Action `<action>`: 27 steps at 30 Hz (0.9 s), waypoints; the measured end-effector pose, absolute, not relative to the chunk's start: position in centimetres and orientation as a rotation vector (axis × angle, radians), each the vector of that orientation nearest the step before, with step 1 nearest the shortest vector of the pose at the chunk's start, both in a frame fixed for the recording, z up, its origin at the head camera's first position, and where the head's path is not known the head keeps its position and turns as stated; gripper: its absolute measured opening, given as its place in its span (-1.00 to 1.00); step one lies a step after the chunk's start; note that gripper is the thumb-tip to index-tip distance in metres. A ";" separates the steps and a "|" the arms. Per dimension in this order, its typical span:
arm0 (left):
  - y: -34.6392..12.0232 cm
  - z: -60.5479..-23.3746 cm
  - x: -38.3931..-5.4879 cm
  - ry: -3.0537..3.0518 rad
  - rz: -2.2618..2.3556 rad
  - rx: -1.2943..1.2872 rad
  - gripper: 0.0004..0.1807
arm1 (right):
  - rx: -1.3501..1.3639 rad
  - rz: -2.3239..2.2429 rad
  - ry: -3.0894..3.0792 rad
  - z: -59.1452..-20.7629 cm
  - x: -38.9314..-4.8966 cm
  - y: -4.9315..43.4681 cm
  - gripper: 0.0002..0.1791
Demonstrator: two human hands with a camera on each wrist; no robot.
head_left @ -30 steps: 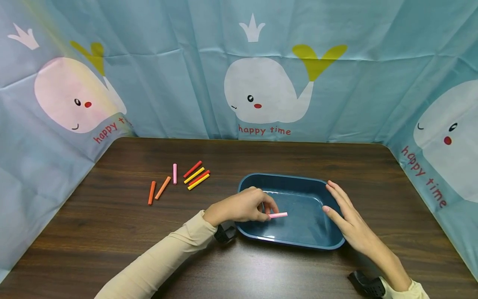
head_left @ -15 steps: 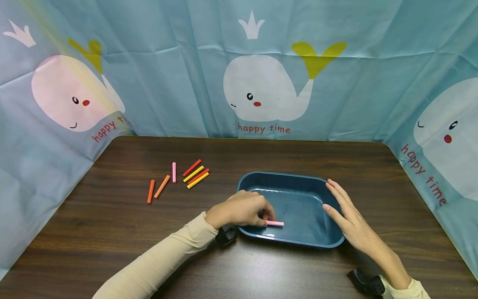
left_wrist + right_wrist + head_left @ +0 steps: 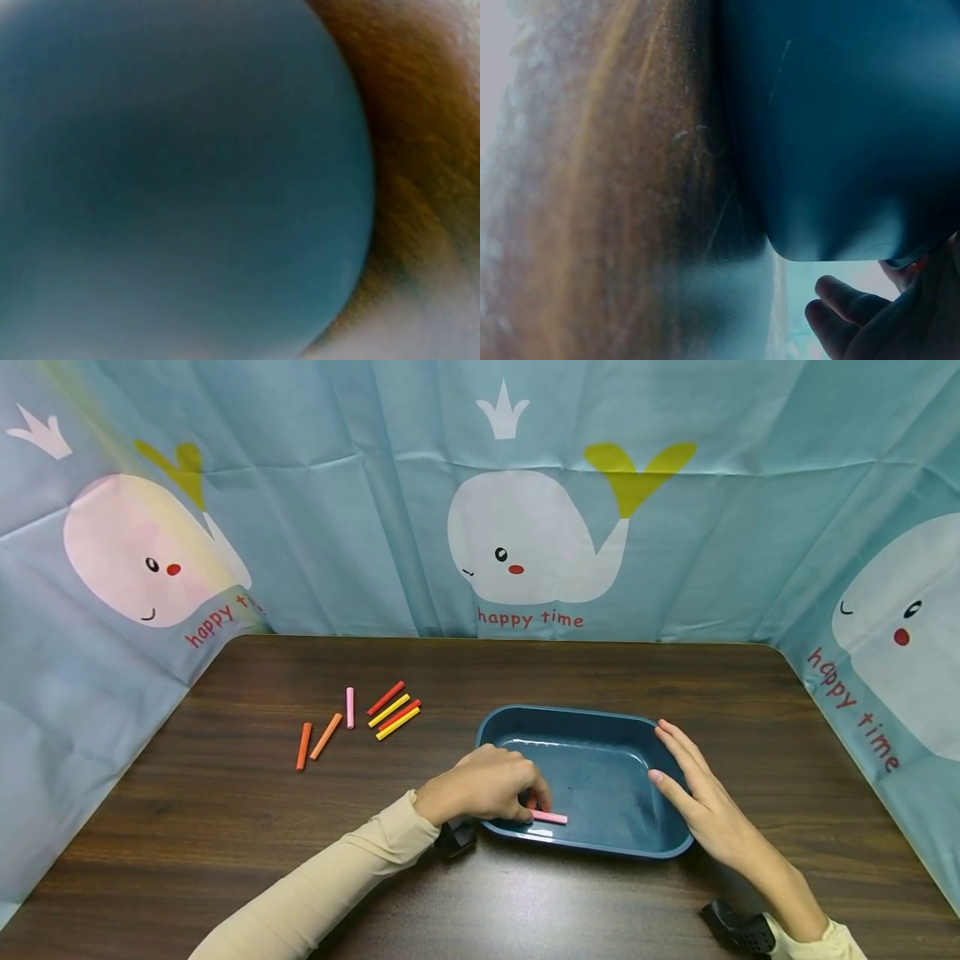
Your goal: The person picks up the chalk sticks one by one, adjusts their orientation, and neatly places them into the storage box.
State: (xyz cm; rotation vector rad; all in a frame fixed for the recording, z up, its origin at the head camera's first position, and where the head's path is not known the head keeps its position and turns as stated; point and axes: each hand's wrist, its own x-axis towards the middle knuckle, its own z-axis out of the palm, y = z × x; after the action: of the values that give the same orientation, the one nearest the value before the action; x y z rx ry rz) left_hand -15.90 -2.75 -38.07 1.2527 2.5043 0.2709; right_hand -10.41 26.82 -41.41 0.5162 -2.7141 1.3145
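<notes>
My left hand [image 3: 498,783] reaches over the left end of a dark blue plastic tray [image 3: 585,852]. Between thumb and fingertips it pinches a small pink stick [image 3: 550,817], like chalk or a crayon, low inside the tray near its front wall. The stick's left end is hidden by the fingers. At the tray's right end my right hand [image 3: 708,810] rests along the rim with straight fingers, its thumb over the inside. In the left wrist view the blurred tray wall [image 3: 195,165] fills most of the frame. The right wrist view shows the tray's outside [image 3: 840,135] above my fingers [image 3: 847,304].
On the brown wooden table [image 3: 187,860], left of the tray, lie an orange-red stick [image 3: 303,746], a light orange stick [image 3: 326,737] and another pink stick [image 3: 349,707]. Beside them are red and yellow sticks [image 3: 397,724]. A whale-print cloth [image 3: 337,552] hangs around the table.
My left hand has brought the pink stick down and toward the tray's front wall, slightly to the left. The right hand stays at the rim.
</notes>
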 end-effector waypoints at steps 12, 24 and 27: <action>-2.5 -37.8 -15.6 2.521 0.241 1.226 -0.86 | 0.525 1.293 -2.706 -41.3 -10.4 26.8 -0.32; -2.6 -37.7 -15.6 2.518 0.295 1.183 -0.84 | 0.522 1.290 -2.705 -41.4 -10.3 26.9 -0.32; -2.8 -37.7 -15.8 2.500 0.415 1.178 -0.82 | 0.520 1.298 -2.709 -41.5 -10.3 26.8 -0.32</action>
State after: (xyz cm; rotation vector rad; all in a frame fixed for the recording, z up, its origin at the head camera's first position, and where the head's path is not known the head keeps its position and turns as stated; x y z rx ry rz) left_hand -15.76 -2.77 -37.67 1.1776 2.5000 0.4146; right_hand -10.34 26.80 -41.50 0.5204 -2.7087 1.2978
